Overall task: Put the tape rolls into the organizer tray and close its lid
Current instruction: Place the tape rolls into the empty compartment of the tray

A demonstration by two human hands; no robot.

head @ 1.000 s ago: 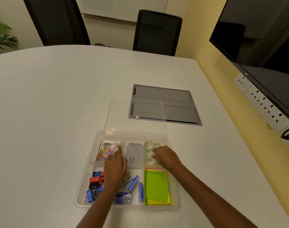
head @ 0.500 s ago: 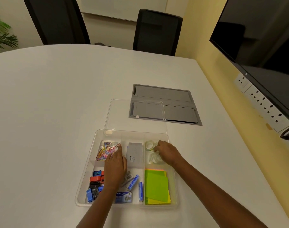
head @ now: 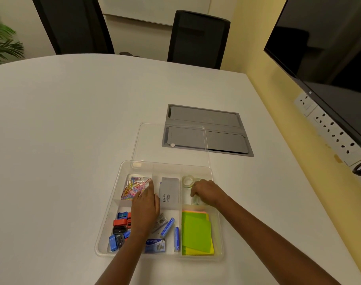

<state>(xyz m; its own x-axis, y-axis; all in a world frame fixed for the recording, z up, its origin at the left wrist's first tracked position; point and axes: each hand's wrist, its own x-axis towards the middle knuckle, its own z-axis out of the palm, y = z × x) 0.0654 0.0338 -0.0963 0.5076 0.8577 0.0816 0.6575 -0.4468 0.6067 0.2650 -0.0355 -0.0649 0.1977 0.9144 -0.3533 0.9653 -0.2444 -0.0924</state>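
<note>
Since 1 second ago the right hand [head: 209,192] has edged a little toward the far side of the back right compartment, and its fingers now curl lower. The left hand [head: 145,208] has barely moved.

The right hand reaches in from the right, knuckles up. Its fingers bend down round the near tape roll [head: 196,200], a clear one at the front of that compartment. The far tape roll [head: 187,180], also clear, lies just beyond the fingertips, apart from them. The left hand lies flat and relaxed over the middle of the organizer tray [head: 107,223]. Its fingers are straight and hold nothing, and the index tip is at the divider beside the coloured paper clips [head: 134,187].

The clear lid [head: 150,145] lies open and flat on the white table [head: 62,140] behind the tray, its right part overlapping a grey cable hatch [head: 216,120]. A grey Camlin box [head: 169,192] sits between the 2 hands. Sharpeners [head: 120,231], blue staple boxes [head: 167,227] and green sticky notes [head: 196,231] fill the near compartments. A dark monitor [head: 329,48] hangs to the right.
</note>
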